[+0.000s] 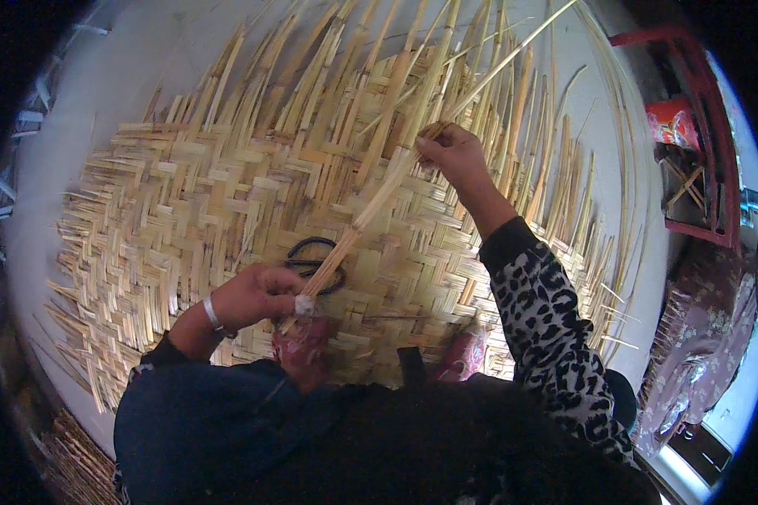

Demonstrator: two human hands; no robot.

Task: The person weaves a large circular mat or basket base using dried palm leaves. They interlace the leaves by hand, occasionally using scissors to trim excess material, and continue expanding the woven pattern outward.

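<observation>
A long, pale split reed strip (360, 220) slants up across the middle of a woven reed mat (185, 181). My left hand (257, 296) is closed on its lower end, beside a small whitish wad (304, 305). Farther up, my right hand (453, 156) pinches the same strip between thumb and fingers. The mat has a zigzag weave, and loose strip ends (312, 67) fan out along its far side. Under the held strip, a dark looped cord (316, 263) lies on the mat. My reddish patterned shoes (461, 353) rest on the woven surface.
Long thin reeds (627, 143) lie on the pale floor at the right. Beyond them stand a dark red frame (728, 143) and a red patterned item (672, 124). A flowered cloth (695, 337) hangs at the right. Brown stalks (80, 459) lie at the lower left.
</observation>
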